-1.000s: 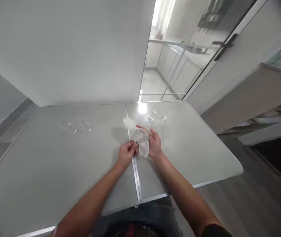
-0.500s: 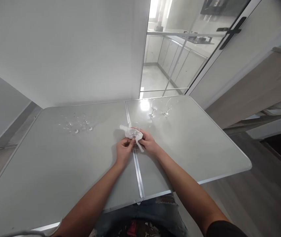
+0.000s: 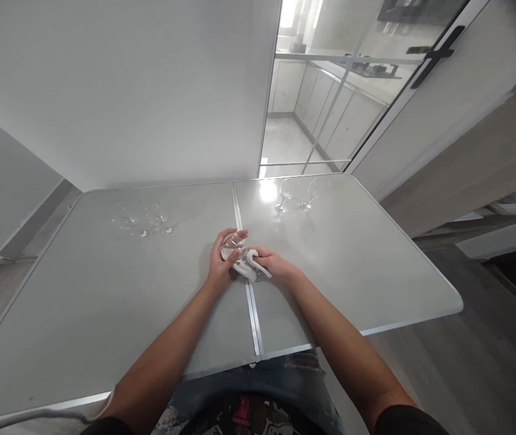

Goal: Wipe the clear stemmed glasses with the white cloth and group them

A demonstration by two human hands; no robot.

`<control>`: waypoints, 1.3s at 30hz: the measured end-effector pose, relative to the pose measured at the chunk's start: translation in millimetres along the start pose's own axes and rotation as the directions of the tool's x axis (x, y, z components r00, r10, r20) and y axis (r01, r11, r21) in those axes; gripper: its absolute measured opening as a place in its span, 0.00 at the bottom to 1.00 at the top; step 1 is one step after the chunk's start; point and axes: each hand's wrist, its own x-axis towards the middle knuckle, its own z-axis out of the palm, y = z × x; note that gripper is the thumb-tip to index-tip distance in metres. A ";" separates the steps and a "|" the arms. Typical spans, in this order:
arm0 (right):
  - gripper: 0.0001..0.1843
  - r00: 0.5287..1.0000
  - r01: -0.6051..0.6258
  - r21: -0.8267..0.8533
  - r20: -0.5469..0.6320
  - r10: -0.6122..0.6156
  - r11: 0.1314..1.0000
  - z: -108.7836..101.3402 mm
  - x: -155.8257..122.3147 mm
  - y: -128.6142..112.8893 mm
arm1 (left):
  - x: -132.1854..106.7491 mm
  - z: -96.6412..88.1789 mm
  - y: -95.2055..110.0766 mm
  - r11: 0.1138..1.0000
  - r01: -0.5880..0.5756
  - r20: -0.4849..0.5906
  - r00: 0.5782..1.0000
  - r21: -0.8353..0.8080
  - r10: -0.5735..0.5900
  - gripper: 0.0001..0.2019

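No text, label, number or sign can be read at the left hand (image 3: 219,260), right hand (image 3: 275,264) or beyond.

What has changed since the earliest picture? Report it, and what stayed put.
The left hand has gone from pinching below the bowl of the glass to cupping the bowl, which has swung left. The right hand has left the bowl for the stem end, bringing the white cloth along, now bunched there. Unmoved: the two stemmed glasses and the glassware on the left.
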 end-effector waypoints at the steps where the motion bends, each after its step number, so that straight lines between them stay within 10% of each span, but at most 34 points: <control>1: 0.16 1.000 0.016 -0.045 0.002 -0.016 0.999 0.6 -0.5 -1.5 | 1.7 -1.2 -0.1 0.997 0.053 0.030 0.998 -0.047 -0.052 0.30; 5: 0.12 0.989 0.138 -0.405 0.008 -0.148 0.904 4.7 -3.0 -6.2 | 2.8 -2.1 -2.6 0.999 0.033 -0.059 0.998 -0.014 -0.034 0.30; 11: 0.17 0.898 0.105 -0.896 -0.102 -0.429 0.431 14.0 -4.5 -1.8 | 0.3 2.2 -4.1 0.995 -0.082 -0.180 0.980 0.059 0.091 0.30; 19: 0.23 0.982 0.124 -0.165 -0.120 -0.145 0.979 18.9 -2.2 -6.6 | 14.7 -5.2 -10.5 0.958 0.127 -0.090 0.984 -0.258 -0.155 0.27; 23: 0.22 0.990 0.041 -0.235 -0.120 -0.071 0.971 17.3 -5.7 -7.8 | 13.0 -4.3 -10.0 0.980 0.065 -0.159 0.983 -0.190 -0.096 0.25; 29: 0.12 0.891 0.104 -0.761 -0.215 -0.401 0.640 20.6 -5.1 -6.0 | 12.7 -3.9 -9.6 0.997 -0.070 -0.266 0.962 -0.043 0.057 0.24; 35: 0.20 0.998 -0.005 -0.184 -0.062 -0.006 0.983 13.9 -8.5 -13.1 | 11.7 -2.6 -10.9 0.989 0.003 -0.147 0.989 -0.147 -0.025 0.25; 39: 0.21 0.999 -0.032 -0.186 -0.037 0.025 0.982 7.9 -10.2 -13.2 | 11.8 -1.4 -11.6 0.993 -0.002 -0.176 0.984 -0.118 -0.019 0.24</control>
